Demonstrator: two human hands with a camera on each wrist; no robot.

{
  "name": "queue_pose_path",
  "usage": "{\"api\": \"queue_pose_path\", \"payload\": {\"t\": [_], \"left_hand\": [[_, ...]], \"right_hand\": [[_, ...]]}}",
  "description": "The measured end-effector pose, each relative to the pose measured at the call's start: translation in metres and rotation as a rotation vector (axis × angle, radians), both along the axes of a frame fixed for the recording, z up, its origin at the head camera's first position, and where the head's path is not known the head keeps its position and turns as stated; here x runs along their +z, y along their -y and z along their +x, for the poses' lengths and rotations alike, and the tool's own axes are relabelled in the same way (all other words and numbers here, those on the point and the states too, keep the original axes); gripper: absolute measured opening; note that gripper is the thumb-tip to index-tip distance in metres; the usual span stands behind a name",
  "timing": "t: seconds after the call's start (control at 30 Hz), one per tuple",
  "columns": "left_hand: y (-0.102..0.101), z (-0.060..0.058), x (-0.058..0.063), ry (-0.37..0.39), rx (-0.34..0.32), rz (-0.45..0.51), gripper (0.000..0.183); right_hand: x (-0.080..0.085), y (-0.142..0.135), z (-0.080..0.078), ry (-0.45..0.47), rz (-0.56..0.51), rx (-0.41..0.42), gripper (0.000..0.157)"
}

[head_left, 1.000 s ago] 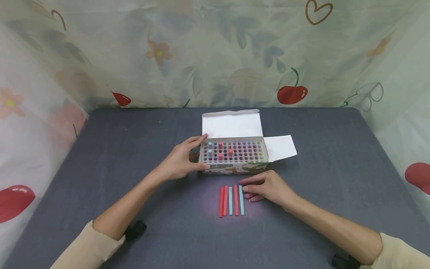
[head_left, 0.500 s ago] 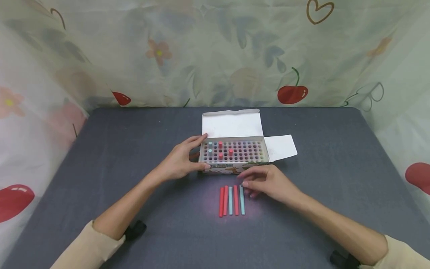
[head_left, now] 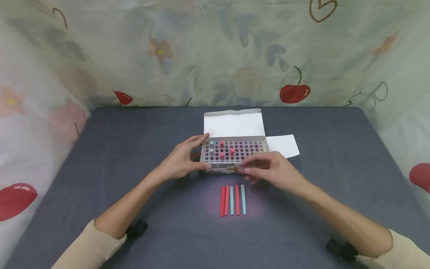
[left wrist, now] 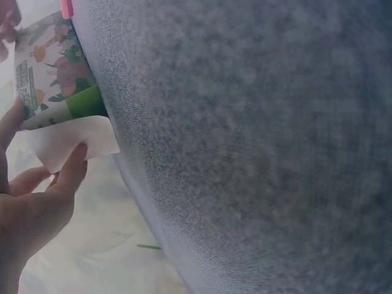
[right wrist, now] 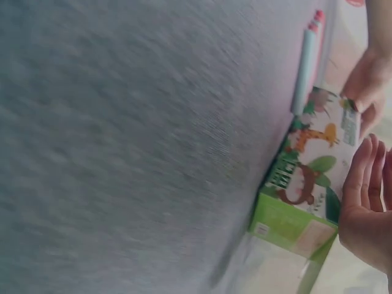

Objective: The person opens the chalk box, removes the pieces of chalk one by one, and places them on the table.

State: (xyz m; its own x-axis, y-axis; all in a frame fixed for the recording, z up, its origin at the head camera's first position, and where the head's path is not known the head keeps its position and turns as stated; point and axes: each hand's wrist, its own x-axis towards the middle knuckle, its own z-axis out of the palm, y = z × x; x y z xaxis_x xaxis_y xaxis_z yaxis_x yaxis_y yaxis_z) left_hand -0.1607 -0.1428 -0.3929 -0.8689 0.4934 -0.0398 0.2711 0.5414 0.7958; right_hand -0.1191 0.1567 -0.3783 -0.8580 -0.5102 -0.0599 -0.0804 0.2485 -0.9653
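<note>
A chalk box (head_left: 221,170) with its lid open holds a grid of holes. In the grid stand several chalks, light blue ones at the left and red ones such as a red chalk (head_left: 232,151) further right. My left hand (head_left: 183,158) grips the box's left end, thumb on the front wall and index finger at the back corner. My right hand (head_left: 273,171) is at the front right of the box, its fingers relaxed and no chalk showing in them. In front of the box lie red chalks (head_left: 223,201) and light blue chalks (head_left: 243,200) side by side.
The box's white lid (head_left: 234,124) stands up at the back, and a white side flap (head_left: 283,145) sticks out to the right. A dark grey cloth (head_left: 161,231) covers the table. Patterned curtains (head_left: 215,56) hang behind and at both sides.
My right hand has left the rightmost light blue chalk and moved up to the front of the box. The left hand keeps its grip on the box. The chalks on the table stay in their row.
</note>
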Motion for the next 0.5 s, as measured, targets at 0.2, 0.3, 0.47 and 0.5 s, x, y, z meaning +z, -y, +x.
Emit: {"api": "queue_pose_path", "payload": {"t": [0.2,0.3,0.47,0.5], "left_hand": [[0.001,0.000,-0.001,-0.006,-0.004,0.007,0.092],[0.001,0.000,-0.001,-0.007,-0.003,0.006,0.092],[0.001,0.000,-0.001,-0.007,-0.002,0.003,0.092],[0.001,0.000,-0.001,-0.008,-0.002,0.003,0.092]], "right_hand": [[0.009,0.005,-0.010,-0.054,0.040,-0.032,0.022],[0.012,0.007,-0.015,-0.078,0.068,-0.044,0.020],[0.016,0.008,-0.022,-0.090,0.068,-0.039,0.021],[0.016,0.008,-0.023,-0.095,0.072,-0.040,0.021]]}}
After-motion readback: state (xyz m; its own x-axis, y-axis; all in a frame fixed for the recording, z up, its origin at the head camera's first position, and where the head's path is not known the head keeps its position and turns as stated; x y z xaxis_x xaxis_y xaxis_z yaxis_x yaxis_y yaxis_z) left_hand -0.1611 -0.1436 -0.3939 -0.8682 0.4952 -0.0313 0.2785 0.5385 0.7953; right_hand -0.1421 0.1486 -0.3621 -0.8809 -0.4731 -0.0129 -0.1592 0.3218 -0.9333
